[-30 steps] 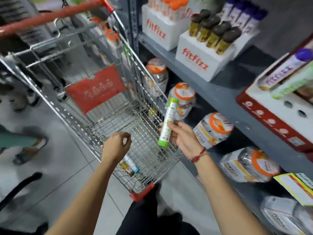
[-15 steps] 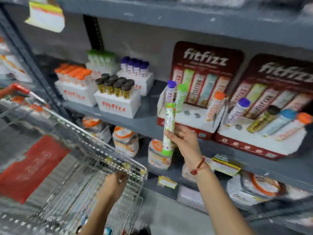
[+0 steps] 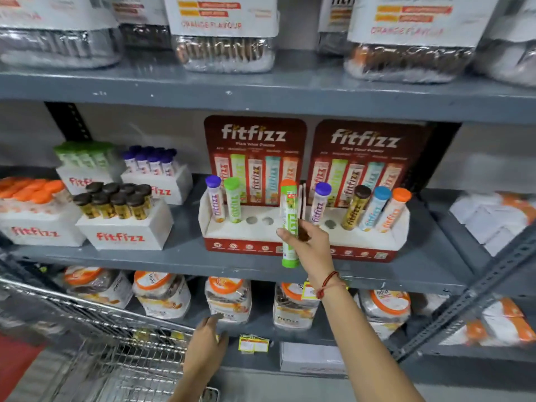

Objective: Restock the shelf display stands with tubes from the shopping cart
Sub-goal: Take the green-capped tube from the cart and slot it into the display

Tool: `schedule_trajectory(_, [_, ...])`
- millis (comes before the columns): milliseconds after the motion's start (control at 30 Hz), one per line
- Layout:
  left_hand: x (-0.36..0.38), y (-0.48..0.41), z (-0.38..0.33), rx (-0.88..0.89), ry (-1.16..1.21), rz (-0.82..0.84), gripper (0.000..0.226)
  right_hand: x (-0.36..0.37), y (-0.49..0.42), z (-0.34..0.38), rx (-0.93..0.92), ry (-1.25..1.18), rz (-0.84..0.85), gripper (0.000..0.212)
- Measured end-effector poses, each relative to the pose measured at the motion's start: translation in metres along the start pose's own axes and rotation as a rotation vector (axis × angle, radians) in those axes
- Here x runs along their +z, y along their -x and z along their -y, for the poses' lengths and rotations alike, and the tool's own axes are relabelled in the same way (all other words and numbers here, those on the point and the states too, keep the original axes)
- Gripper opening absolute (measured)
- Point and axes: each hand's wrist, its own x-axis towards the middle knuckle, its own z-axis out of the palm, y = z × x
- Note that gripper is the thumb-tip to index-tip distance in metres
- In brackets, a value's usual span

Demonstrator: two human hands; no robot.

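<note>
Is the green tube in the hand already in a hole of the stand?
No, not yet. The right hand holds the green tube upright in front of the left display stand, its bottom end hanging below the shelf edge.

Two empty holes (image 3: pixel 259 220) in the left display stand (image 3: pixel 232 236) are reachable from the front (purple tube (image 3: pixel 214 198) and green tube (image 3: pixel 233 200) flank left); the upper shelf (image 3: pixel 261 91) limits overhead clearance.

right hand (image 3: pixel 307 242): raised, grip closed | left hand (image 3: pixel 207 348): low, fingers loose
</note>
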Motion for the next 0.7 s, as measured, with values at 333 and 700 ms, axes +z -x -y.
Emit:
schedule_trajectory(333, [-0.039,-0.037,-0.079,0.286,0.074,-0.291,0.019,-0.015,-0.019,0.001,-0.01,0.079,-0.046,0.045])
schedule_trajectory(700, [-0.015,-0.054,-0.132,0.489,0.064,-0.176,0.026,-0.07,-0.042,0.007,-0.034,0.176,-0.246,0.046])
